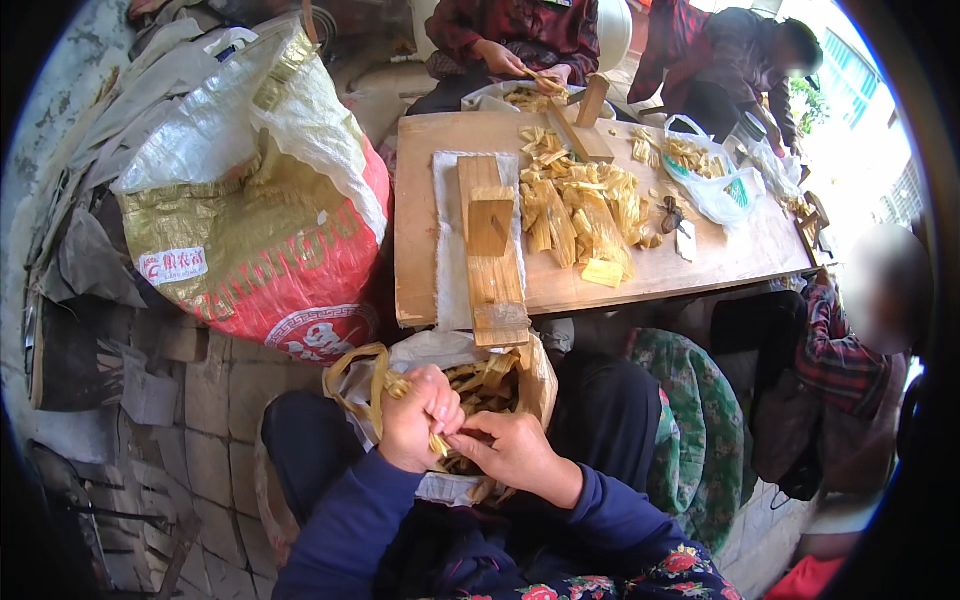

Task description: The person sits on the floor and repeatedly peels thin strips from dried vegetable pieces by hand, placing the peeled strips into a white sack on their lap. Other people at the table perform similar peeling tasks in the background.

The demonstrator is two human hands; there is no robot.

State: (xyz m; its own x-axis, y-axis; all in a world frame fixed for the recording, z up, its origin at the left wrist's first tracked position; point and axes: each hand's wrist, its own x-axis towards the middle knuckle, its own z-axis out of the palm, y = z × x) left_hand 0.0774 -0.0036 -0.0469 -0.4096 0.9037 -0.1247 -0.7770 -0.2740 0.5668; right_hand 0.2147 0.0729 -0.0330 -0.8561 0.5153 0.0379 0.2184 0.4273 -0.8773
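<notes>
My left hand (421,414) is closed around a bundle of pale yellow dried strips (396,384), perhaps leaf or husk. One long strip loops out on its left side, and a short end pokes out below the fist. Beside that end, my right hand (511,453) touches the bundle with bent thumb and fingers; whether it pinches a strip I cannot tell. Under both hands, an open white bag (540,379) between my knees holds more brownish-yellow strips (491,390). Directly ahead, a wooden block tool (489,281) lies on a white cloth (448,247) and juts over the table edge.
The wooden table (420,202) bears a pile of dried strips (592,202), another wooden tool (581,135) and a plastic bag (720,195). A large woven sack (300,255) stands left. Other people sit across and at right. A green floral cushion (694,435) lies beside my right knee.
</notes>
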